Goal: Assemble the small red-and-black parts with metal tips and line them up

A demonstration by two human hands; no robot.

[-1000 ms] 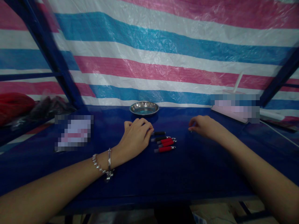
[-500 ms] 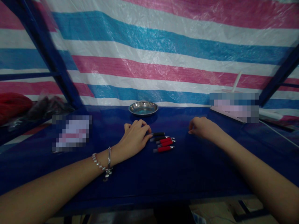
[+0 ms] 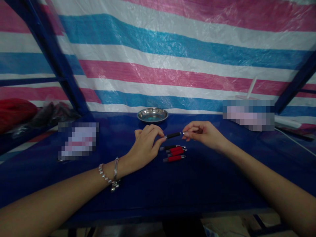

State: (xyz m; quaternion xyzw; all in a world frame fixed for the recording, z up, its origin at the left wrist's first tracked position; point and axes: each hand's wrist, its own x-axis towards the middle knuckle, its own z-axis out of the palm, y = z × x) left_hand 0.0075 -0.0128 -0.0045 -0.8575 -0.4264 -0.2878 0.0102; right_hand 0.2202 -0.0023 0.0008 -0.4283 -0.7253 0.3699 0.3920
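Note:
A pen with a black grip (image 3: 173,135) is held level just above the table, between my two hands. My left hand (image 3: 149,141), with bracelets at the wrist, pinches its left end between thumb and fingertips. At the other end, the thumb and fingers of my right hand (image 3: 203,134) close on the small silver tip. Just below them on the table lie short pen pieces side by side: one black pen piece (image 3: 170,147), then red pen pieces (image 3: 175,158), with clear left ends and silver right ends.
A shallow metal dish (image 3: 152,115) stands at the back of the blue table (image 3: 138,194). To the left lies a blurred-out flat item (image 3: 80,140); another pixelated object (image 3: 249,115) is at the back right, near a white cable. Striped sheeting (image 3: 172,72) hangs behind.
My left hand has lifted the black pen from the row. My right hand has moved left and closed on the pen's silver tip.

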